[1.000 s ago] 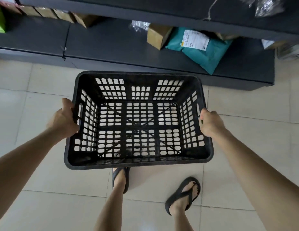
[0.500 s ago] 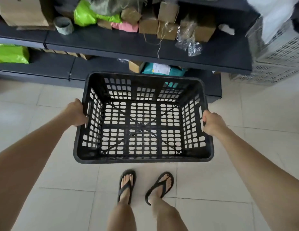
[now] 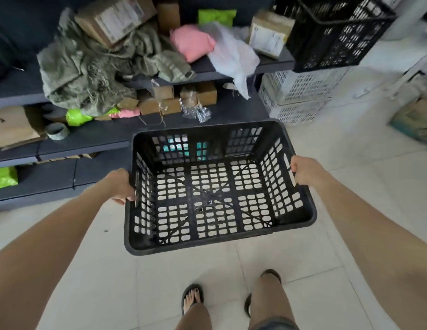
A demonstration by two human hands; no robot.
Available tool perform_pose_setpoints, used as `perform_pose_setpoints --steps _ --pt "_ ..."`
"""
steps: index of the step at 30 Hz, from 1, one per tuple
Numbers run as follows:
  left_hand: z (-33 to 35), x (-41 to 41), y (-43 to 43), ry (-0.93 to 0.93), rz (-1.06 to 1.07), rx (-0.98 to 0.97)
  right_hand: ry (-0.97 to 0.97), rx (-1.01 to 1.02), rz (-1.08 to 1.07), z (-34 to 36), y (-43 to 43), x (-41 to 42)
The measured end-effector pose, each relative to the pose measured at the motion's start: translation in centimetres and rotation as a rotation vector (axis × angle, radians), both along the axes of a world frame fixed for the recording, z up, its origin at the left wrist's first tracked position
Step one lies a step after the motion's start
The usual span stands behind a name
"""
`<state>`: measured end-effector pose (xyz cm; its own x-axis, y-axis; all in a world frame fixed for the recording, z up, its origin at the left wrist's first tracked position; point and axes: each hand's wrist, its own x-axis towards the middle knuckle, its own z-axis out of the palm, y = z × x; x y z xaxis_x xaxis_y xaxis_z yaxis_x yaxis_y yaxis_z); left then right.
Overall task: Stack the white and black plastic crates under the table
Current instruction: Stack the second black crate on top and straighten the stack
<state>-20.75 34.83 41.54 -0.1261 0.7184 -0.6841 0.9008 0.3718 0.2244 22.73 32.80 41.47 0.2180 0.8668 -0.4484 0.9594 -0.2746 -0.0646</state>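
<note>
I carry an empty black plastic crate (image 3: pixel 215 186) with slotted walls, held level above the tiled floor. My left hand (image 3: pixel 120 186) grips its left wall handle and my right hand (image 3: pixel 303 170) grips its right one. At the upper right stands a stack of white crates (image 3: pixel 296 96) on the floor, with another black crate (image 3: pixel 336 32) sitting on top of it.
Dark grey shelves (image 3: pixel 93 136) run along the left and back, loaded with cardboard boxes, a green cloth bundle (image 3: pixel 93 65), pink and green parcels and a white bag. A paper sack (image 3: pixel 417 117) lies at the right. My feet in flip-flops stand on pale tiles.
My view has swung up and to the right while I carry the crate: the crate stack at the upper right came fully into sight and the upper shelf appeared. Both hands kept their grip.
</note>
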Motion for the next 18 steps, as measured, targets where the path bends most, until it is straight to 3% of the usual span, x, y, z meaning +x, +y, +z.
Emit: perform_pose_setpoints --steps 7,18 --pt "4.7 13.1 2.0 0.045 -0.097 0.050 0.013 -0.060 -0.073 4.0 -1.8 13.4" --pt "8.8 36.0 5.4 0.029 -0.130 0.161 -0.162 -0.080 0.001 11.4 0.8 36.4"
